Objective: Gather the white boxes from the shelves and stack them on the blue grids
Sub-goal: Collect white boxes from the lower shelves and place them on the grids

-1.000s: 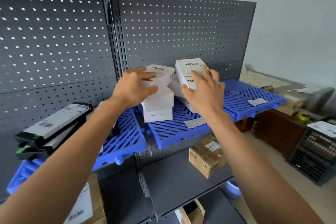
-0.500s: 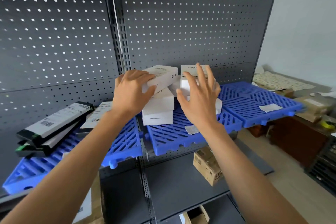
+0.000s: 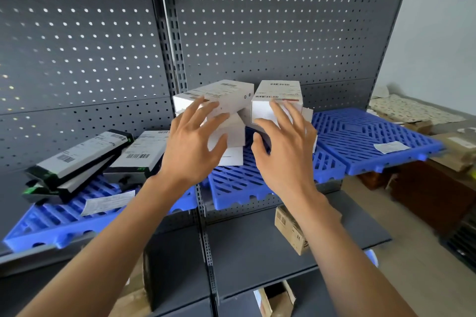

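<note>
Grey pegboard shelving [image 3: 283, 33] is standing at rear, carrying blue grids [image 3: 360, 141] across the mid shelf. White boxes [image 3: 226, 136] are sitting in two close stacks on the centre grid, just right of the upright post. Left stack is showing approx three boxes, top box [image 3: 219, 96] lying skewed w/ one end overhanging. Right stack's top box [image 3: 279, 100] is sitting squarer, labels up.

Left hand [image 3: 190, 147] is reaching w/ fingers spread and straight, tips touching the skewed top box's near face; nothing gripped. Right hand [image 3: 286, 147] is likewise spread, fingertips at the right top box's front face; contact probable, not clamped.

Handling judgement: boxes appear to be light, stiff card w/ smooth faces, so slippery under flat fingers; best taken across opposite long sides. Boxes are lying just beyond and above both palms. Risk: pushing the skewed box could topple its stack.

Black-edged cartons [image 3: 77, 159] are lying tilted on the left grid.
</note>
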Demonstrator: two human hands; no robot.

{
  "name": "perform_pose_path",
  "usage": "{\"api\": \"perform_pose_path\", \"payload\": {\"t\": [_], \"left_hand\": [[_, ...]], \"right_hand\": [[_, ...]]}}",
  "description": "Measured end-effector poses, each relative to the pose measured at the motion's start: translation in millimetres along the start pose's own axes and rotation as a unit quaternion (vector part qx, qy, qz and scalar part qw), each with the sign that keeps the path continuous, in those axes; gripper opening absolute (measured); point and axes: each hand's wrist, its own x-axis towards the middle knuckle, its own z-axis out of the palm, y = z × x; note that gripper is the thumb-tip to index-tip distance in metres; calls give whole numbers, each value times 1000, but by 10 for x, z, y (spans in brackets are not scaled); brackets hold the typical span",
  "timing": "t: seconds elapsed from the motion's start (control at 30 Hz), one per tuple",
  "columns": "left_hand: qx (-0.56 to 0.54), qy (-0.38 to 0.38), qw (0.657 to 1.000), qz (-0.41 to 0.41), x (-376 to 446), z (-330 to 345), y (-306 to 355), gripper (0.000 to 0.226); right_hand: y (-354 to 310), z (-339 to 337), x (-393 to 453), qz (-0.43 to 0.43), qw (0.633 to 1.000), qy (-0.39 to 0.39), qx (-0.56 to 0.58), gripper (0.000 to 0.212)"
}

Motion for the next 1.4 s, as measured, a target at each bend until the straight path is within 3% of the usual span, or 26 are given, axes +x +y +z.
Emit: {"api": "perform_pose_path", "payload": {"t": [0.13,0.3,0.43,0.63,1.03,1.4], "left_hand": [[24,-48,999,-1,-170,-116,57,43],[4,-101,994,-47,-504,-397,103,42],[-12,-112,992,-65,-991,-745,128,40],[12,-138,978,-159,-1864,-1538,75,39],[107,-190,918,-332,-3809,-3193,-136,39],[173,-131,858,-466,-4927,-4137,-503,35]], "right_hand": [[-121,-52,-150,2,999,2,48,20],[-354,-121,-387,72,977,-112,169,34],[-661,-147,-628,90,967,-157,177,32],[-1545,-277,-1146,57,952,-238,186,28],[-3488,-473,-2281,-50,882,-414,218,29],[-4880,-238,-2747,-165,826,-467,267,31]]}}
